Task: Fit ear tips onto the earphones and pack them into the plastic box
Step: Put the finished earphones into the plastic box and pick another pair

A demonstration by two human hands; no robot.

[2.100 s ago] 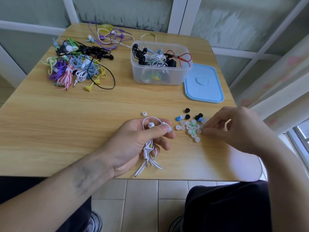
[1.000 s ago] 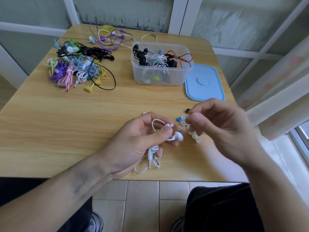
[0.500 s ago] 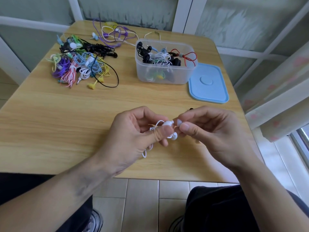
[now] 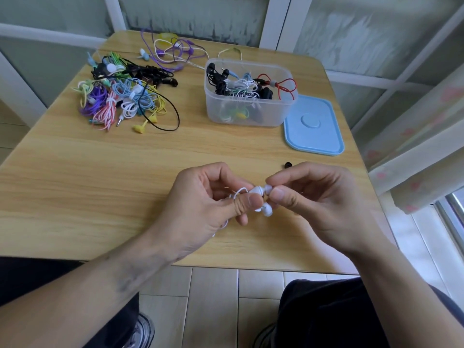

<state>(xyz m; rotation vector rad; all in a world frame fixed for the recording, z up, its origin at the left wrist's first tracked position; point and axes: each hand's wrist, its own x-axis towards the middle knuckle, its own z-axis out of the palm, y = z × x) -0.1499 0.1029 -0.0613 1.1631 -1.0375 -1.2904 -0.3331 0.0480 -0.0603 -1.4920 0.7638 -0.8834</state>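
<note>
My left hand [image 4: 200,207] grips a coiled pair of white earphones [image 4: 258,190], thumb over the cable, one earbud pointing right. My right hand [image 4: 313,197] pinches a pale ear tip [image 4: 268,189] against that earbud's nozzle. The second white earbud [image 4: 267,210] hangs just below my thumbs. The clear plastic box [image 4: 251,114] stands at the back, holding several wound earphones in black, white and red. Most of the loose ear tips are hidden behind my right hand; one black tip [image 4: 287,165] shows beyond it.
A heap of coloured earphones [image 4: 120,99] lies at the back left of the wooden table [image 4: 88,184]. The blue lid [image 4: 313,124] lies flat to the right of the box. The table's front edge runs just beneath my wrists.
My right hand picked an ear tip from the pile and brought it to the earbud in my left hand. Both hands rose and met above the table's front.
</note>
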